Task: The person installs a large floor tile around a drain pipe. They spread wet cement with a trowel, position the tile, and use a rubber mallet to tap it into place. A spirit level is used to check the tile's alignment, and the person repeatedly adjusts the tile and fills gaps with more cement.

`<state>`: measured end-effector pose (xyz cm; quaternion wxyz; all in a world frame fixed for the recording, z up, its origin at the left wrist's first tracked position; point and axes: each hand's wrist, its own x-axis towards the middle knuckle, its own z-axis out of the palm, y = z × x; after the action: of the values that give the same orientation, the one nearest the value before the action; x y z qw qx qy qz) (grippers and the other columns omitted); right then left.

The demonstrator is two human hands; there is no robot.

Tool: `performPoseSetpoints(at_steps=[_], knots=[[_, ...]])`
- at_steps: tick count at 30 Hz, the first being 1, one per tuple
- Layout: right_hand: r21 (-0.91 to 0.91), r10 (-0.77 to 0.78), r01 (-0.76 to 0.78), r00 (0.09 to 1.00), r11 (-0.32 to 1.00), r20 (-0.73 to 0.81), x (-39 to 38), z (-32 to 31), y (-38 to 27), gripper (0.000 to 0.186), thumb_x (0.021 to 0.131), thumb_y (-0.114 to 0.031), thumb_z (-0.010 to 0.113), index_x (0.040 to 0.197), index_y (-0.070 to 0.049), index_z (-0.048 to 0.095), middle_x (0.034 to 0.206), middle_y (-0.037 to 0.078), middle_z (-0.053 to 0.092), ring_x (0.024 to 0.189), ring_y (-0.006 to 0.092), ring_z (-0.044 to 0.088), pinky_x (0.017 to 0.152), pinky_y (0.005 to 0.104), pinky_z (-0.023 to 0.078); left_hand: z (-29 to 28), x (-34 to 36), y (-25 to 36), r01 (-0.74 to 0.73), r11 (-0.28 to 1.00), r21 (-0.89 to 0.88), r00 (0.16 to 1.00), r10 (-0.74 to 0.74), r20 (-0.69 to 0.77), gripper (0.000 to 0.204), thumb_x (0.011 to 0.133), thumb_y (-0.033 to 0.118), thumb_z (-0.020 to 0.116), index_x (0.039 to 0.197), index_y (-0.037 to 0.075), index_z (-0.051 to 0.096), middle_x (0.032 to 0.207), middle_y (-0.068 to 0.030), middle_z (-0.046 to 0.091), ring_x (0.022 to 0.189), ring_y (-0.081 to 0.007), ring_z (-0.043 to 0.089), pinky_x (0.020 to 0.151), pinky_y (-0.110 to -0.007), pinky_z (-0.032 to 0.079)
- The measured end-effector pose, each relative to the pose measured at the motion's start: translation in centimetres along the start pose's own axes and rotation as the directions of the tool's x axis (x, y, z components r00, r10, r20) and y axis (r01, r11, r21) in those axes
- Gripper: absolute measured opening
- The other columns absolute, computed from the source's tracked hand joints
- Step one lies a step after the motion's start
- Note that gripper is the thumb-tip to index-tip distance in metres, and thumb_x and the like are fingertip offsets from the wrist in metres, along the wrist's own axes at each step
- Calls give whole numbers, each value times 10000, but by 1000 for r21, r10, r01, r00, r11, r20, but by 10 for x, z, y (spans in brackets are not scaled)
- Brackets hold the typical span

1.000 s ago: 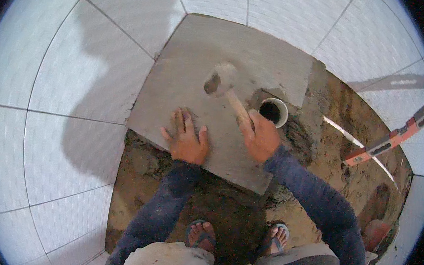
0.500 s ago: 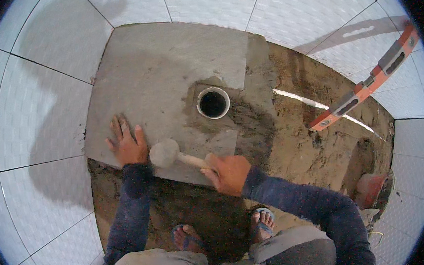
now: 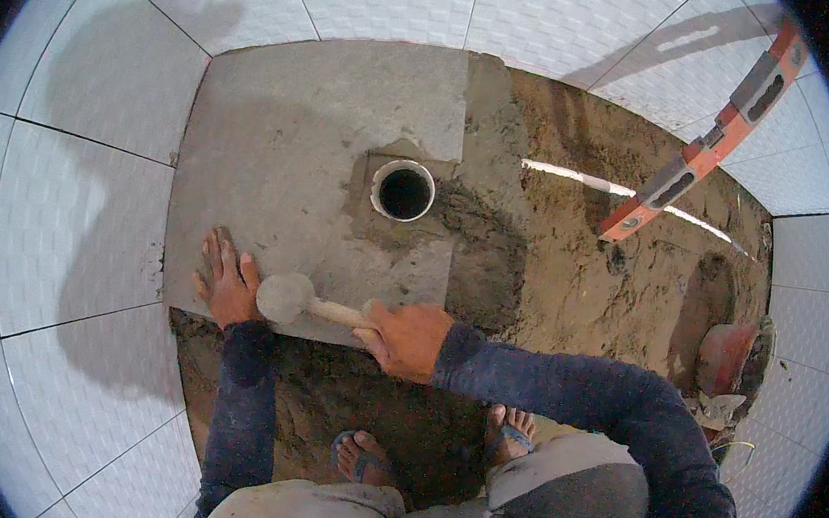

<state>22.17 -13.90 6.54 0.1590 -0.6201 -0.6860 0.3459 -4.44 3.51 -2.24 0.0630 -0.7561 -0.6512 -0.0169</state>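
A rubber mallet (image 3: 285, 298) with a pale round head and wooden handle is gripped in my right hand (image 3: 411, 341). Its head is over the near edge of a grey floor tile (image 3: 277, 151), close beside my left hand; whether it touches the tile I cannot tell. My left hand (image 3: 226, 279) lies flat on the tile near its left near corner, fingers spread. The tile is cut out around a white drain pipe (image 3: 403, 190) whose dark opening faces up. Wet grey mortar (image 3: 489, 236) borders the tile on the right.
An orange and grey spirit level (image 3: 701, 145) leans against the far right wall. A white pipe (image 3: 577, 176) lies partly in the brown bedding. At the right stands a reddish bucket (image 3: 721, 357) with a trowel-like piece beside it. White tiled walls (image 3: 77, 223) enclose the floor.
My right hand and the mallet have shifted left and slightly toward the tile's near left corner. My left hand stays on the tile. The whole view has shifted a little.
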Motion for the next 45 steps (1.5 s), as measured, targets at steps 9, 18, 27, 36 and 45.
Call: performPoseSetpoints(at_steps=[9, 18, 27, 36, 45], knots=[[-5, -37, 37, 998, 999, -43, -2, -5, 3, 298, 969, -370, 563, 1079, -92, 565, 671, 187, 632, 592, 424, 633, 534, 545, 503, -6, -1, 4, -8, 1000, -11, 1000, 8, -21, 557, 1032, 400, 367, 1539, 173, 388, 1639, -10, 290, 1508, -199, 265, 1194, -561, 150], [24, -80, 91, 950, 996, -303, -170, -48, 78, 222, 830, -190, 768, 947, -97, 603, 708, 163, 609, 619, 378, 629, 517, 460, 484, -4, -5, 1, -12, 988, -157, 999, 5, -45, 553, 1028, 372, 419, 1509, 99, 427, 1628, -46, 307, 1508, -238, 259, 1215, -544, 104], [-244, 582, -652, 754, 718, -304, -430, -37, 160, 282, 787, -212, 798, 965, -46, 655, 877, 204, 672, 777, 392, 677, 659, 467, 546, -22, -64, 5, -355, 893, -278, 935, 339, -102, 578, 987, 338, 512, 1462, 14, 453, 1574, -176, 374, 1482, -352, 291, 1214, -527, 129], [-126, -52, -344, 217, 930, -975, -184, -252, 301, 786, 880, -298, 755, 1475, 58, 383, 1529, 251, 376, 1365, 351, 446, 1131, 434, 367, -135, -156, 89, -594, 423, -684, 543, 839, 47, 545, 972, 315, 590, 1426, 34, 483, 1510, -194, 435, 1406, -369, 403, 1190, -544, 233], [70, 100, -147, 211, 987, -972, -124, -272, 261, 339, 851, -263, 764, 1059, -33, 627, 1017, 81, 683, 937, 190, 626, 831, 344, 489, -224, -106, 73, -652, 437, -620, 353, 898, 263, 456, 974, 299, 588, 1362, 69, 520, 1389, -185, 527, 1290, -375, 507, 1099, -530, 377]])
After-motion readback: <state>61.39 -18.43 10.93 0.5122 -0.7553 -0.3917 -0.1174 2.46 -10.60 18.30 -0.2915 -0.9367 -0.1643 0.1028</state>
